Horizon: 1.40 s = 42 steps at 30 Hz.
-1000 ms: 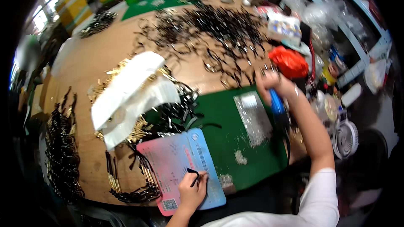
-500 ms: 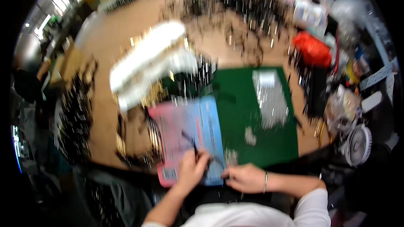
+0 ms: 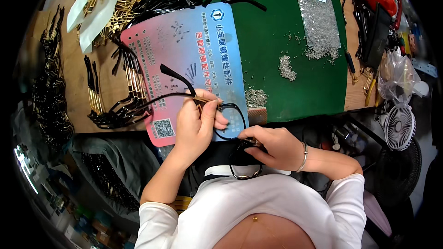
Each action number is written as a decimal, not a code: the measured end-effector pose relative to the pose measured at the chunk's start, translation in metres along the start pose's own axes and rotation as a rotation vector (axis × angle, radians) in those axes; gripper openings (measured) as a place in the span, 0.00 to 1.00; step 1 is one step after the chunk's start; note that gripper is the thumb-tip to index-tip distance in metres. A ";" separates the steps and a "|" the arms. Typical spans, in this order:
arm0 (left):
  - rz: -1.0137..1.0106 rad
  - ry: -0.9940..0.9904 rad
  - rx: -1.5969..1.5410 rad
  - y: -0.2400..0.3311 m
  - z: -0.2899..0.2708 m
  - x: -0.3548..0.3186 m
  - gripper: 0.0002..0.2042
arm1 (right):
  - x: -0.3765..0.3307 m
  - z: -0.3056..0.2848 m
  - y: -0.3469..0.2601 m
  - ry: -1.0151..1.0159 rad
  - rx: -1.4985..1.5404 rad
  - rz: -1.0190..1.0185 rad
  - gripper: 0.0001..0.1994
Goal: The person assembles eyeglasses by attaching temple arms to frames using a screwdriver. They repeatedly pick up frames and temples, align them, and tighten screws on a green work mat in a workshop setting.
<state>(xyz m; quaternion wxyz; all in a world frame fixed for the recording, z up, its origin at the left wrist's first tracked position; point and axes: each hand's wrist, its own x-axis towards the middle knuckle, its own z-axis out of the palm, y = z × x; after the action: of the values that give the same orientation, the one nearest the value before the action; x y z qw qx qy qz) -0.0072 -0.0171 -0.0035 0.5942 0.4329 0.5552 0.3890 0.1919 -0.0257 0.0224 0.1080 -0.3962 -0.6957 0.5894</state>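
A black eyeglass frame (image 3: 243, 116) spans the gap between my hands, one rim by each hand. My left hand (image 3: 194, 124) is closed, pinching the frame's hinge side, where a dark-tipped temple arm (image 3: 177, 75) and a second long dark arm stick out leftward; I cannot tell if both are joined to the frame. My right hand (image 3: 281, 147) has its fingers closed around the frame near the bridge, and any small tool in them is hidden. The lower rim hangs below it, in front of my white shirt (image 3: 263, 193). Beneath my left hand lies a pink and blue printed sheet (image 3: 161, 64).
Small metal screws (image 3: 287, 68) lie piled on the green mat (image 3: 272, 18), near a clear bag of screws (image 3: 316, 18). Gold and black temple arms (image 3: 136, 83) lie left of the sheet. A screwdriver (image 3: 349, 62) and a white fan (image 3: 399, 127) are at the right.
The view has tilted downward and sharpened; the table now sits higher in the picture. Both hands still hold the eyeglass frame, which shows more plainly now.
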 end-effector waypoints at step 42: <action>0.311 0.103 0.517 -0.002 -0.001 0.008 0.06 | 0.013 -0.039 0.014 -0.023 0.100 0.091 0.13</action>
<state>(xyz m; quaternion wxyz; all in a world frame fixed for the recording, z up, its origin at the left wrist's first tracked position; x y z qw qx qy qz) -0.0078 -0.0099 -0.0086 0.3688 0.6294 0.5922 0.3423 0.2131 0.0119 0.0167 0.0927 -0.4145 -0.6480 0.6322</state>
